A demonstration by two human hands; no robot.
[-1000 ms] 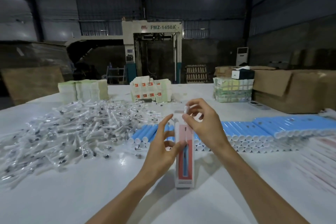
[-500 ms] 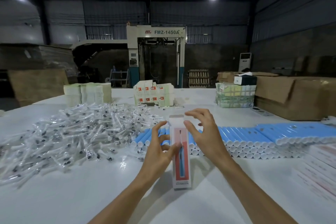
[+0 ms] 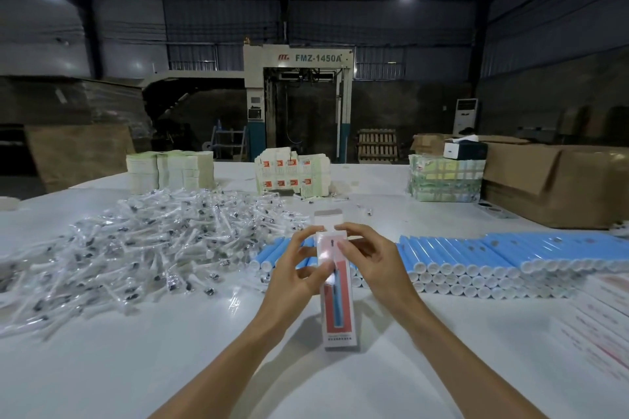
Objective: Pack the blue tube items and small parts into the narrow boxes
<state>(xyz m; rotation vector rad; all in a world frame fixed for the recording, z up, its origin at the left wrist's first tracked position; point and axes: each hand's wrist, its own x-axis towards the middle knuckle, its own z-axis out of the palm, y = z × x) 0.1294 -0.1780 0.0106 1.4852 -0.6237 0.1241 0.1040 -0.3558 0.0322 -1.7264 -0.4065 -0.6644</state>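
On the big white table lie all the things to be packed. To the left is a wide heap of small parts in clear wrappers. To the right are neat rows of blue tubes, lying side by side with their white caps facing the person. Between the two, right in front of the person, is one narrow box, pink and white with a blue stick drawn on its front. Its long side runs away from the person, with the near end low by the table and the far end up between both hands. The left hand holds the box from the left, with its fingers curled round the edge. The right hand comes from the right and pinches the top end, thumb on the front. The top flap stands open, just above and behind the fingertips of the right hand. That hand is the nearer one to the flap, so it looks best placed to fold the flap down toward the person and tuck it in. Whether a tube is inside the box cannot be seen.
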